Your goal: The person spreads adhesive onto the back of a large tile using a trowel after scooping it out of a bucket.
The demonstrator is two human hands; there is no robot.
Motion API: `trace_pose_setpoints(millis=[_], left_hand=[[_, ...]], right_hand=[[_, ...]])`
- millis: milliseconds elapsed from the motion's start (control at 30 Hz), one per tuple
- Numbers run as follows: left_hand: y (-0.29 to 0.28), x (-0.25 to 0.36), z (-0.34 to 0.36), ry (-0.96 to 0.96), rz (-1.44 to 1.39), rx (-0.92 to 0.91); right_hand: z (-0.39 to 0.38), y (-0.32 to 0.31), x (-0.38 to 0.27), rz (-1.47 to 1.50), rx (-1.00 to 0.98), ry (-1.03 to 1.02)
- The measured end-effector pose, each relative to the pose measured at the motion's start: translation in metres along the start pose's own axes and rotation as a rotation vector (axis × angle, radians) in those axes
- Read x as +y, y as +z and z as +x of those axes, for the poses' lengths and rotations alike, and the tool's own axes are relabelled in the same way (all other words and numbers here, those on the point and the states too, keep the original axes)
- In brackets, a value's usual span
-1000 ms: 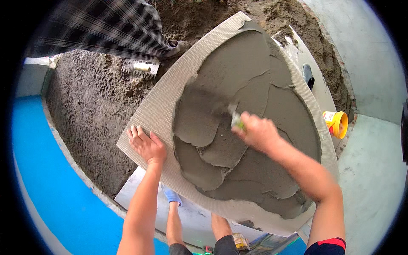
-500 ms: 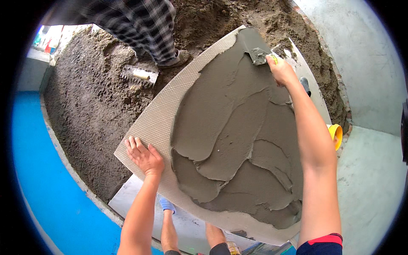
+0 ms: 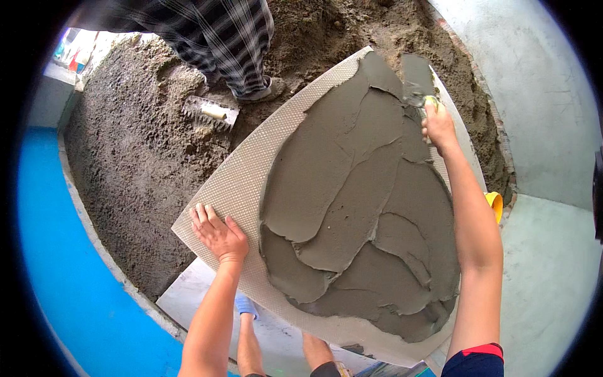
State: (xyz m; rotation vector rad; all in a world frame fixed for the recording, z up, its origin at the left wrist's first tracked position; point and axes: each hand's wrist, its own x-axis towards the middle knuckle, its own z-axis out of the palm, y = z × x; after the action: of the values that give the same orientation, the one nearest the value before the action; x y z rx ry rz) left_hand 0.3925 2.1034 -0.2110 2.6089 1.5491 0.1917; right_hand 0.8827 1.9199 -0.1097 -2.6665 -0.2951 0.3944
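A large tile [image 3: 217,179] with a ridged back lies tilted before me, its middle spread with wet grey mortar [image 3: 352,207]. My left hand [image 3: 218,232] rests on the bare left corner of the tile, fingers stretched out. My right hand [image 3: 440,124] is wrapped round the yellow-green handle of a trowel [image 3: 419,78]. The trowel's flat blade is at the far right edge of the tile, coated in mortar. A ridge of mortar stands on the tile just left of the blade.
A person in checked trousers [image 3: 217,47] stands at the far left on the rough mortar bed [image 3: 125,163]. A notched trowel [image 3: 212,113] lies near that foot. A yellow bucket [image 3: 495,204] sits to the right. Blue floor [image 3: 69,239] borders the left, a grey wall [image 3: 534,113] the right.
My right hand has swung the trowel right and slightly nearer, off the tile's far corner to its right edge. My left hand stays flat on the tile.
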Motion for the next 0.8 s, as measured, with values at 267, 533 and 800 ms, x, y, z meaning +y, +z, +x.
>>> trace_pose_setpoints(millis=[267, 533, 800], left_hand=[[-0.002, -0.008, 0.001, 0.007, 0.001, 0.004], [-0.007, -0.007, 0.003, 0.012, 0.004, 0.044], [-0.009, -0.007, 0.003, 0.008, 0.012, 0.003]], right_hand=[[0.011, 0.034, -0.068, 0.500, -0.247, 0.197], [-0.004, 0.027, 0.025, -0.254, 0.298, 0.047], [-0.023, 0.015, -0.024, 0.449, -0.416, 0.128]])
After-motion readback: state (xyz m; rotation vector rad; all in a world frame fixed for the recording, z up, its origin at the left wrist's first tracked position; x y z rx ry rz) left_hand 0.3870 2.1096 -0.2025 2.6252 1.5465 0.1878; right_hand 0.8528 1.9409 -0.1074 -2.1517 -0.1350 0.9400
